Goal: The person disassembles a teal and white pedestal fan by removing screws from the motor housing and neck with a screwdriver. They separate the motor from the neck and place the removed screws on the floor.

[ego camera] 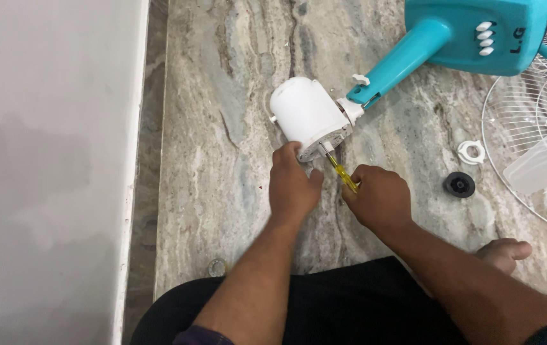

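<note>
A white fan motor housing [305, 115] lies on the marble floor, joined to a teal stand neck [401, 61] and teal base [471, 29] with white buttons. My left hand [292, 185] rests against the housing's lower edge, steadying it. My right hand [379, 195] grips a yellow-handled screwdriver [343, 174], whose tip points into the housing's front face beside the motor shaft. Both forearms reach forward from my lap.
A white wire fan guard [529, 128] and a translucent blade [545, 160] lie at right. A white ring nut [471, 152] and a black round cap [459, 184] sit loose on the floor. A white wall [49, 160] borders the left. My bare foot [503, 252] is at lower right.
</note>
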